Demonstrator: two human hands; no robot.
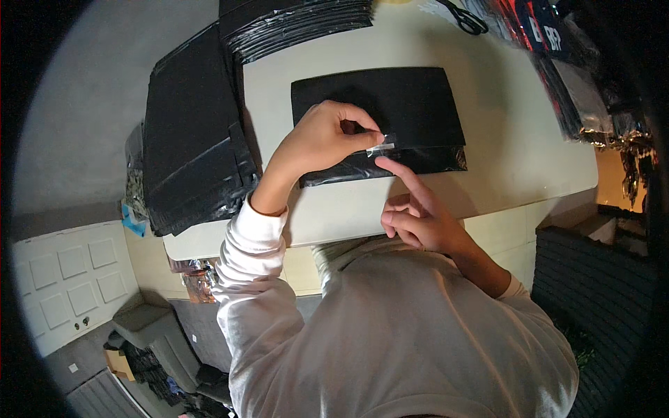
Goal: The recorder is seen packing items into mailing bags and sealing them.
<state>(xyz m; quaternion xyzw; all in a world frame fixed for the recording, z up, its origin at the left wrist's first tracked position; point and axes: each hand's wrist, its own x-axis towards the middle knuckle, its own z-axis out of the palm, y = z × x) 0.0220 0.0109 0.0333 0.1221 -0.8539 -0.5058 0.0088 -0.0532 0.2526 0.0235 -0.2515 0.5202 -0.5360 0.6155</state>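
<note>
A flat black packet (411, 104) lies on the white table in front of me, its glossy lower strip (425, 159) toward my body. Over its left part, my left hand (313, 139) is closed in a pinch on a small clear strip of plastic, perhaps tape (382, 148), at the edge of the glossy strip. From the right comes my right hand (426, 216), its index finger stretched to just below the clear strip. The other fingers of that hand are loosely curled and hold nothing. Whether the index fingertip touches the packet is hard to tell.
Stacks of black packets stand at the left (188, 132) and at the far side (300, 31). Black-handled scissors (470, 21) lie at the far right edge of the white table (516, 146). Shiny plastic packages (578, 90) are piled at the right, above a dark ribbed container (592, 279).
</note>
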